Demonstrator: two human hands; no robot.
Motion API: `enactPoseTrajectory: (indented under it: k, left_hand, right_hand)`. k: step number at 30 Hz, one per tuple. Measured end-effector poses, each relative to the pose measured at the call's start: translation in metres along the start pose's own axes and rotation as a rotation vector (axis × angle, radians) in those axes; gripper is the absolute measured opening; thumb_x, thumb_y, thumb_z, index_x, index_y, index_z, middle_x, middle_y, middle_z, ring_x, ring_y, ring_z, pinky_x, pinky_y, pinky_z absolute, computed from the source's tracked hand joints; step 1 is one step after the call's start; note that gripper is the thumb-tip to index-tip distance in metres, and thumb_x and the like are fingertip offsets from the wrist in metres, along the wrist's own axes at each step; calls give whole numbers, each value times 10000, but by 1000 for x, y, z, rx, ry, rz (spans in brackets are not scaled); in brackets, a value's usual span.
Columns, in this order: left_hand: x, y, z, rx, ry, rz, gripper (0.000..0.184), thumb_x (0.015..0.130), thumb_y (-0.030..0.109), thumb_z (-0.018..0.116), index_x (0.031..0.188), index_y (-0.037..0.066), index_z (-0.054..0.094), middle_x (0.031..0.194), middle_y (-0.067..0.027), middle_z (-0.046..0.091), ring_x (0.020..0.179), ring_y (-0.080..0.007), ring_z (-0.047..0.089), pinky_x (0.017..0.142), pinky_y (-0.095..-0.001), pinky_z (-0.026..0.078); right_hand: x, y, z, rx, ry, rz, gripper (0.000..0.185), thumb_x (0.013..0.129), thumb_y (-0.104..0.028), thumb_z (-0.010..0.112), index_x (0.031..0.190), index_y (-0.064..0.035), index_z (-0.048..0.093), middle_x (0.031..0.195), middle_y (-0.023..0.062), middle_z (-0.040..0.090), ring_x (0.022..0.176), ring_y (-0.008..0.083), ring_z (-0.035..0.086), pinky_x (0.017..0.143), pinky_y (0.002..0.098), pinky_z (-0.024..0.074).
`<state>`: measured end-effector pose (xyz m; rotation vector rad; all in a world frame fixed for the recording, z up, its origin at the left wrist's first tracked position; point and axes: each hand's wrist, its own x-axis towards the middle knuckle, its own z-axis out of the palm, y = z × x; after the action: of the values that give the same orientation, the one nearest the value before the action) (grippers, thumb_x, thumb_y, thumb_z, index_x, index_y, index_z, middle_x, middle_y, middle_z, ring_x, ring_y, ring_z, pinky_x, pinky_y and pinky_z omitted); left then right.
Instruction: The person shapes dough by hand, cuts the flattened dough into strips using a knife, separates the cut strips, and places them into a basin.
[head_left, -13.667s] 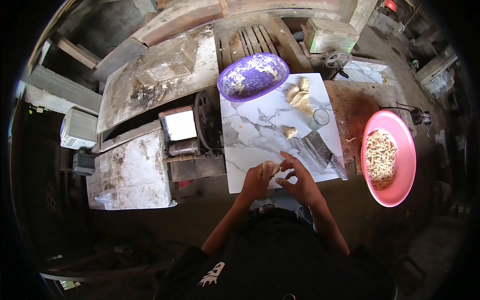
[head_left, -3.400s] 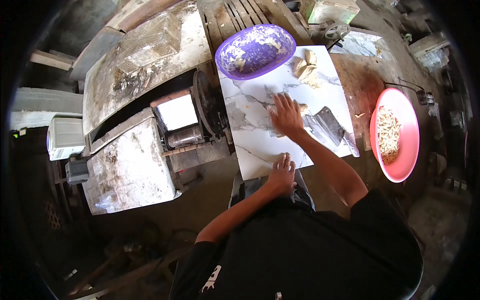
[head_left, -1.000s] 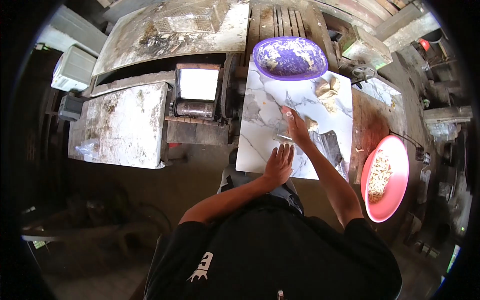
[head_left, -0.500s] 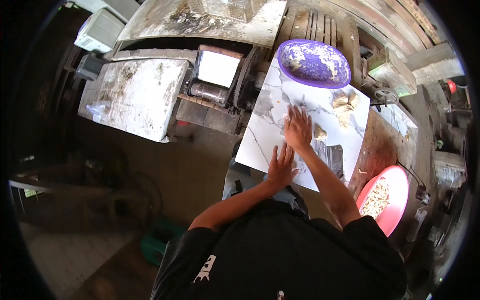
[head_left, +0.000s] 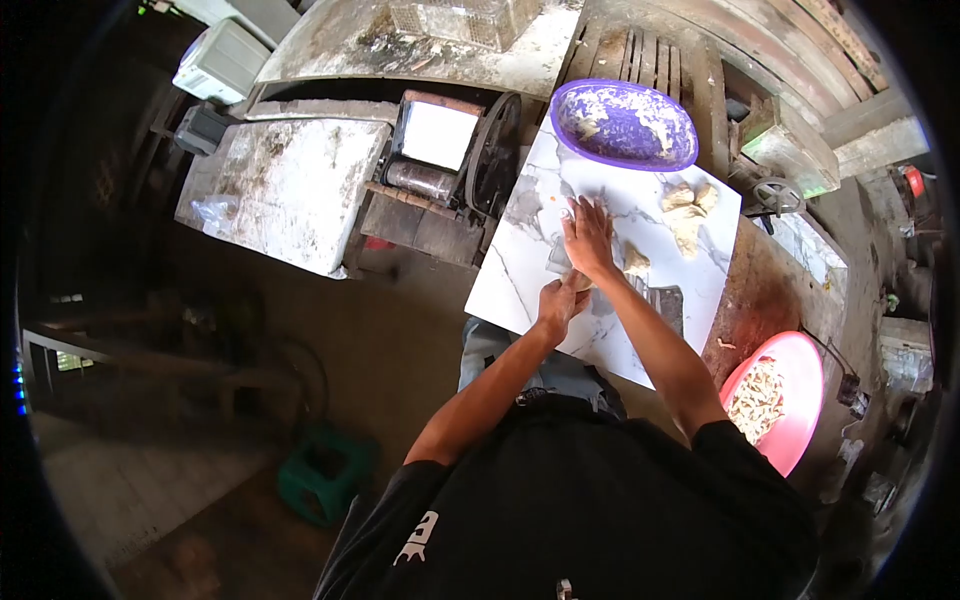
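My left hand (head_left: 562,306) is closed at the near side of a pale piece of dough (head_left: 583,284), which shows only in part between my hands. My right hand (head_left: 588,240) lies flat with fingers stretched forward on the marble-patterned tabletop (head_left: 515,290); what is under its palm is hidden. Just right of my right wrist sits a small lump of dough (head_left: 635,261). Farther right, several dough pieces (head_left: 686,218) lie close together.
A purple basin (head_left: 693,150) smeared with dough stands at the table's far edge. To the right, a pink basin (head_left: 805,385) holds pale strips. A roller machine (head_left: 425,180) and a floury board (head_left: 290,190) are on the left. A green stool (head_left: 320,475) stands on the floor.
My left hand has gone from flat and spread to curled at the dough, moving slightly forward. My right hand stays flat, slightly farther forward. The pale dough between them now shows.
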<state>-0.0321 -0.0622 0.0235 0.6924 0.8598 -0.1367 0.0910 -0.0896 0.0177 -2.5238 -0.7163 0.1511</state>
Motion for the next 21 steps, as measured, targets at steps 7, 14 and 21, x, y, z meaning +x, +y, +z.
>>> enactPoseTrajectory:
  k: [7,14,21]
  left_hand:
    - [-6,-2,2,74,-31,130,272,961,187,574,1087,-53,598,1061,-116,644,910,-190,649,833,-297,556]
    - [-1,-4,-19,107,-245,158,382,925,177,592,1221,-57,535,1161,-110,610,1065,-206,612,928,-338,496]
    - [-12,18,-31,116,-336,117,340,934,114,524,1233,-46,535,1156,-115,615,1053,-216,618,950,-377,500]
  right_hand:
    - [-12,4,-42,240,-340,-83,507,869,-368,662,1211,-6,568,1307,213,537,1244,349,490,1057,408,377]
    - [-27,23,-38,394,-327,-12,825,740,-440,777,1353,-13,427,1289,229,543,1219,361,503,1015,427,404]
    - [-28,40,-55,864,-216,340,833,790,-381,779,1400,-10,351,1083,145,657,863,147,624,743,291,513]
